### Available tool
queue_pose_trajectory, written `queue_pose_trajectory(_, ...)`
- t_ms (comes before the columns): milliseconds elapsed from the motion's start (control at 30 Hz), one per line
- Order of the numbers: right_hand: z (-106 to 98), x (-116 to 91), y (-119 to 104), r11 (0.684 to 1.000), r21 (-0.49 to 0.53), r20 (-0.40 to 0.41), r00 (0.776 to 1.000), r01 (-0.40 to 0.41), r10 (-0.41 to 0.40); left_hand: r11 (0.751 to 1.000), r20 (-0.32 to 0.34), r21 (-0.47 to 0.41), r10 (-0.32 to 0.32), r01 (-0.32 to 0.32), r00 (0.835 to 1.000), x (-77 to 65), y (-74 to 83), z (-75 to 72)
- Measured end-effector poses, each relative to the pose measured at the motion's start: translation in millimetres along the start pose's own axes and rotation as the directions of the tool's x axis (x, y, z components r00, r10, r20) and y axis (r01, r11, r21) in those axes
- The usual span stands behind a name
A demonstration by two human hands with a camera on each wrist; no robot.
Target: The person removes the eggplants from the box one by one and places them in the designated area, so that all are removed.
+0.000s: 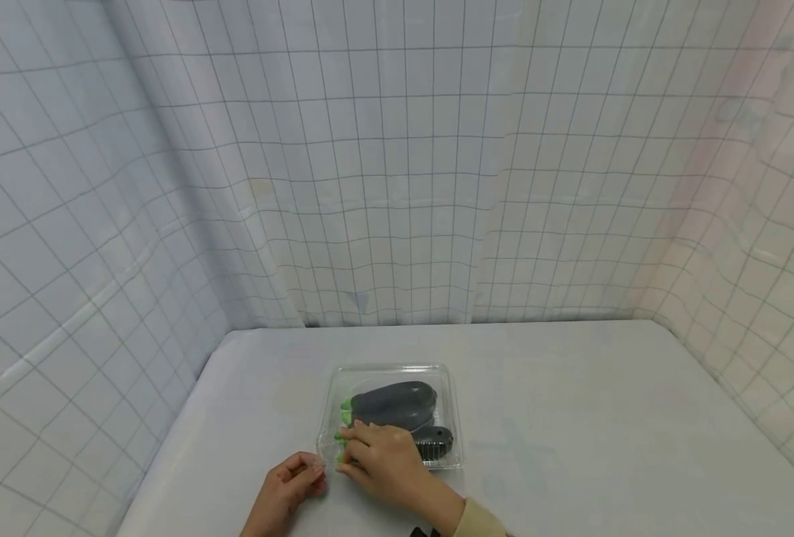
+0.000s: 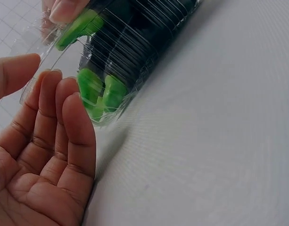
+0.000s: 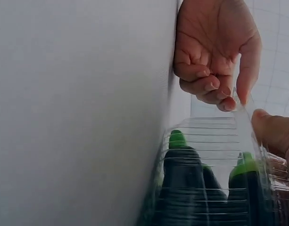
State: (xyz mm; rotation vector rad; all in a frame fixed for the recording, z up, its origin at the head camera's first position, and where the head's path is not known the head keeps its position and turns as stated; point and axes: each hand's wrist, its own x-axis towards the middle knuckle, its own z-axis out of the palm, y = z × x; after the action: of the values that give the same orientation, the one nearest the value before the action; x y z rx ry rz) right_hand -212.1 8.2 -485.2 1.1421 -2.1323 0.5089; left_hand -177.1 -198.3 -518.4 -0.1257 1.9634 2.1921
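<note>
R hand point(image 1: 385, 464) half-curled on eggplant clamshell point(image 1: 449, 406), grip unclear; L hand point(image 1: 291, 483) pinches rim point(image 3: 244, 123), gd hold; prob. light, flexy.

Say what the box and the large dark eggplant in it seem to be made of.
Clear box: likely thin, glossy plastic; its ribbed walls are see-through. Large dark eggplant: smooth with a soft sheen and a bright green end, perhaps moulded plastic or foam, though a real vegetable isn't ruled out.
</note>
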Motion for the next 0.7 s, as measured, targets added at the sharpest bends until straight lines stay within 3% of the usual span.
queue_pose_trajectory(167,-9.7,-0.9,4.3,0.994,0.013,0.046,0.993,0.106,-0.106,1.0,-0.045,0.011,-0.003,0.004,0.999,0.1,1.6,1.4)
queue_pose_trajectory(300,-21.6,-2.7,13.6,0.983,0.11,0.117,0.98,0.147,-0.16,1.0,-0.096,0.006,-0.007,0.007,0.995,0.9,3.5,4.3)
queue_pose_trajectory(433,-32.0,-5.9,20.0,0.973,0.142,0.183,0.961,0.185,-0.209,1.0,-0.131,0.008,-0.007,0.008,0.991,1.1,4.1,5.6)
queue_pose_trajectory(700,-46.8,-26.1,32.8,0.98,0.114,0.168,0.969,0.163,-0.181,1.0,-0.134,-0.012,-0.02,0.019,0.991,0.7,2.7,4.3)
